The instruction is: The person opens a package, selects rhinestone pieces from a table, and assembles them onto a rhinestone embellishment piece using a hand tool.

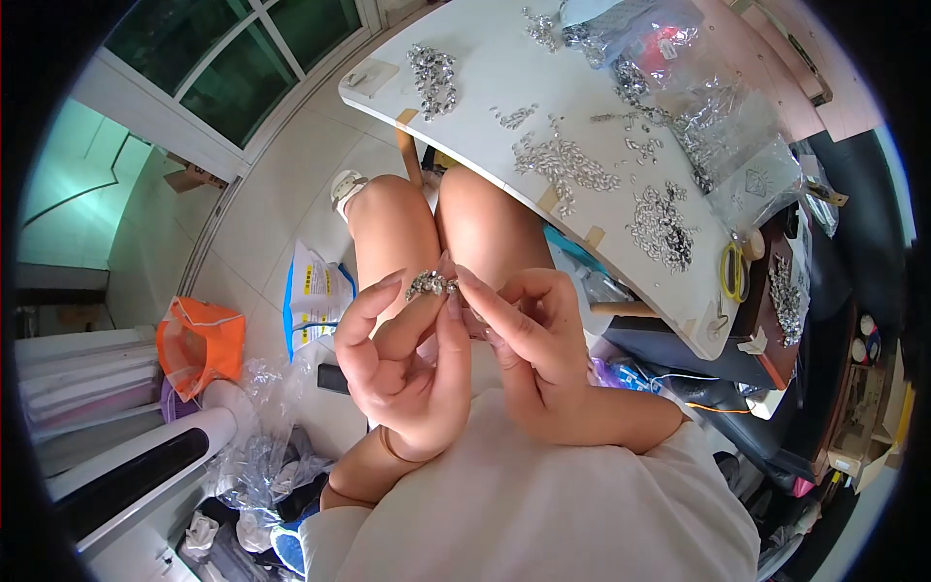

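Above my lap, my left hand (407,373) has a short strand of sparkling rhinestones (427,284) lying across its fingers, with the thumb pressed near the strand's right end. My right hand (538,335) pinches at that same end, its thumb and index fingertips close to the left thumb. The strand looks silver and clear; how its stones are joined is too small to make out. On the white table (475,116) lie loose clear stones (567,167), a pile of darker set stones (662,228) and a coiled rhinestone strand (433,82).
Clear plastic bags (747,165) with stones lie on the table's right side, near yellow-handled scissors (733,272). An orange bag (200,341) and a white-and-blue packet (318,296) stand on the floor at left. The table edge runs just beyond my knees.
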The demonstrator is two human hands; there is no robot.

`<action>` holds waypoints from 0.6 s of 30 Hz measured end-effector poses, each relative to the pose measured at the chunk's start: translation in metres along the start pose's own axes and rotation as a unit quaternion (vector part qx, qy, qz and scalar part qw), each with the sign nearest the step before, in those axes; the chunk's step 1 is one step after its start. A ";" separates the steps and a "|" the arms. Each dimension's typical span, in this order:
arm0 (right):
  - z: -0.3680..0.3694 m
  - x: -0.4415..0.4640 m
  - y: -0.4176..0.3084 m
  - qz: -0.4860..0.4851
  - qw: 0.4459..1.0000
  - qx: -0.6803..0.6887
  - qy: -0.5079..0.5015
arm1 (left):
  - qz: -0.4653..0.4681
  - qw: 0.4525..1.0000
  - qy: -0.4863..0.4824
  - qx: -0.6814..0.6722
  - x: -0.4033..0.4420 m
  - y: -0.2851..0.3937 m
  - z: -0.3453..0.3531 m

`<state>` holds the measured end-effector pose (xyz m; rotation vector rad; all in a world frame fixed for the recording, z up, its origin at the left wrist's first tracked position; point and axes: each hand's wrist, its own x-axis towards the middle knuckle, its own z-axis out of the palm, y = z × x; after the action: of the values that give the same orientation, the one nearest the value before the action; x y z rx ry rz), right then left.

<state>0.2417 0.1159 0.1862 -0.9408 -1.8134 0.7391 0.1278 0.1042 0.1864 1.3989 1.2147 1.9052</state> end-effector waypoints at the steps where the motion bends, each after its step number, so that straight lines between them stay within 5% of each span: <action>1: 0.000 0.000 0.000 0.000 1.000 0.000 0.002 | -0.004 1.000 0.002 -0.005 0.000 0.000 0.001; 18: 0.001 0.000 -0.001 0.001 1.000 -0.022 0.002 | -0.005 0.998 0.025 0.056 -0.003 -0.003 0.001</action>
<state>0.2402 0.1152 0.1864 -0.9737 -1.8322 0.7007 0.1292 0.1033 0.1827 1.4068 1.3699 1.9002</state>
